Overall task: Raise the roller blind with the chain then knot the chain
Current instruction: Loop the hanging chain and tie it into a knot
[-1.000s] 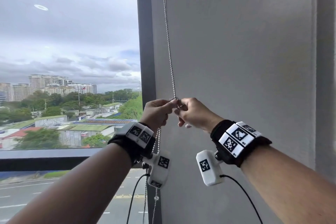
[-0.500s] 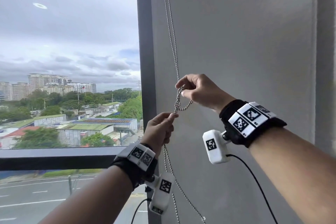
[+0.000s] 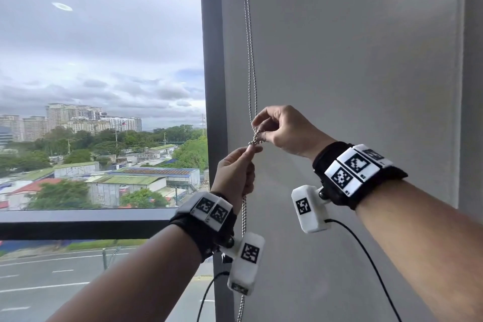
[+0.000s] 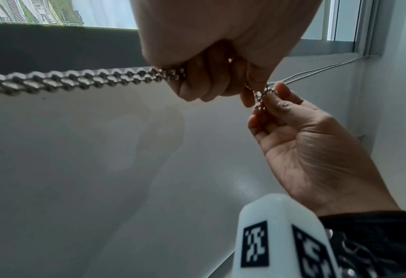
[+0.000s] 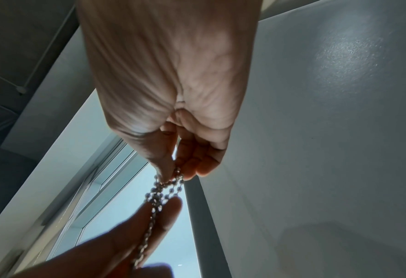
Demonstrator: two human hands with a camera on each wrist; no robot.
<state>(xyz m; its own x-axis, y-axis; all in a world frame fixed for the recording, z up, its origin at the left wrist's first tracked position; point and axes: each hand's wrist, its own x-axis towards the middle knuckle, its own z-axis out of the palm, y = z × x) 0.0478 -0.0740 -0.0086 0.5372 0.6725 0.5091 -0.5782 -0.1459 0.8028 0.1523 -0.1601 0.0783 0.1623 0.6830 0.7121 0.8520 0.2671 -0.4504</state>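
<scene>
A silver bead chain (image 3: 250, 42) hangs down the grey wall beside the dark window frame (image 3: 212, 65). A tight knot (image 3: 255, 138) sits in it at hand height. My right hand (image 3: 283, 129) pinches the knot from above; my left hand (image 3: 239, 170) pinches the chain just under it, and the doubled chain runs down through that fist. In the left wrist view the knot (image 4: 262, 96) lies between both hands' fingertips. In the right wrist view the knotted beads (image 5: 165, 190) sit between right thumb and fingers. No blind fabric shows over the glass in the head view.
The grey wall (image 3: 352, 73) fills the right half. The window (image 3: 99, 86) with a dark sill rail (image 3: 86, 222) is at left, showing buildings and road outside. Wrist camera cables (image 3: 366, 256) hang under both arms. In the left wrist view the doubled chain (image 4: 73, 80) stretches left.
The hands first met at the chain, then the right rose with a loose loop. Now the loop has closed into a small tight knot and the left hand has come up under it.
</scene>
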